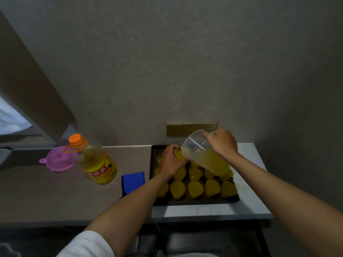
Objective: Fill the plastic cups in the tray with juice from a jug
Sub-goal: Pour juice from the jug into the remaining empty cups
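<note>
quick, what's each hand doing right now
Left hand: closed round a plastic cup in the tray, steadying it.
Right hand: closed round the jug, tilting it toward that cup.

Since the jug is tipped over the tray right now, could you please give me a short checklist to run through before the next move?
1. Right hand grips the jug firmly at its handle side: ok.
2. Left hand steadies the cup being filled: ok.
3. Jug spout sits over that cup, not over a gap in the tray: ok, as far as the view shows.
4. Level in the cup is below its rim: cannot tell, the hand and jug hide it.
5. Juice remains in the jug for more cups: ok.
6. Cups at the tray's left edge are full: cannot tell, the left forearm covers them.
</note>
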{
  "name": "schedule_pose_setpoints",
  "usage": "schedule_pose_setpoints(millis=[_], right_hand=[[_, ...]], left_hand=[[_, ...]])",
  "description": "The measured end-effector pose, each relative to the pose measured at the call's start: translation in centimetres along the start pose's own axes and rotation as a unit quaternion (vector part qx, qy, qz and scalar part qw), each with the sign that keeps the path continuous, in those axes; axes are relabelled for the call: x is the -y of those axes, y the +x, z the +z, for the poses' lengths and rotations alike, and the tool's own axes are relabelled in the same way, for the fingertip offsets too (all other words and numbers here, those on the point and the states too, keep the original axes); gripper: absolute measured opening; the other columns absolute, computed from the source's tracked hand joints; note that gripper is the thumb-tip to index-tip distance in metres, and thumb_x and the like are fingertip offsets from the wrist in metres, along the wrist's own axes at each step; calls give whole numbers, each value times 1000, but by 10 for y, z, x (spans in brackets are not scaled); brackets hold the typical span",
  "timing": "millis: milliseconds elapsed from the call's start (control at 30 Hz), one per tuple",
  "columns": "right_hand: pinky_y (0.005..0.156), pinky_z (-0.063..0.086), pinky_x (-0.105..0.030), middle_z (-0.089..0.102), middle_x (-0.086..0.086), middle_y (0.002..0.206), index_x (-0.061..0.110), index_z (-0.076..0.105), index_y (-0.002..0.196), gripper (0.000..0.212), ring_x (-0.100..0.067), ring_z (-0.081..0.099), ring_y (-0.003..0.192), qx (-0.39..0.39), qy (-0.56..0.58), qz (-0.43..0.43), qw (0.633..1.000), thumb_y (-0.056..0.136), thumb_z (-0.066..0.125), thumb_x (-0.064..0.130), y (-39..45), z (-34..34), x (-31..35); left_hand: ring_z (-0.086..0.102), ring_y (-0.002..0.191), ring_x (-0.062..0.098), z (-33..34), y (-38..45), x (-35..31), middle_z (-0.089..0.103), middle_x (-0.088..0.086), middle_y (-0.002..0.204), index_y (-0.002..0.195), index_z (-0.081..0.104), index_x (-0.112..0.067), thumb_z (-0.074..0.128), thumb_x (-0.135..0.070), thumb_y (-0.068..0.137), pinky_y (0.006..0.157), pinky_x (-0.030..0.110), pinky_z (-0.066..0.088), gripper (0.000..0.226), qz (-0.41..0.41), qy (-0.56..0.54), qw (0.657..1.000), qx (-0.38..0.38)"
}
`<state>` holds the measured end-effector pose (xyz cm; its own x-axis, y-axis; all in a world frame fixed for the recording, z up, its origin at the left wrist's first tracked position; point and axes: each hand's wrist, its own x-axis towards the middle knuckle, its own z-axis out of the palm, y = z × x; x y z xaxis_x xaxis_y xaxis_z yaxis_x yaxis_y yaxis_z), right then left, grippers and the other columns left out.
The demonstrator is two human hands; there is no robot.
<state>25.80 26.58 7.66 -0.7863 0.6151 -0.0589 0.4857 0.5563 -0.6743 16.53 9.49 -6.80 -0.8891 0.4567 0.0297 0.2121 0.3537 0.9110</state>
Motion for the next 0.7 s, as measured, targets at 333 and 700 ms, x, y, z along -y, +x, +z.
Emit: schedule_pose_setpoints(millis=[333,700], right_hand=[[59,38,-32,49,1,50,17,54,54,49,-19,49,53,-31,102,32,994,94,64,43,7,25,20],[61,39,-36,49,-1,52,18,50,51,48,-22,49,55,-94,172,76,978,89,64,43,6,57,48]], left_hand=[[59,104,-2,-36,18,1,63,-15,117,120,58,-27,92,-34,70,79,12,48,61,-4,-9,1000,12],[60,107,12,-76,42,19,60,-7,118,124,52,-29,86,-49,60,90,35,56,75,1,-2,999,38]])
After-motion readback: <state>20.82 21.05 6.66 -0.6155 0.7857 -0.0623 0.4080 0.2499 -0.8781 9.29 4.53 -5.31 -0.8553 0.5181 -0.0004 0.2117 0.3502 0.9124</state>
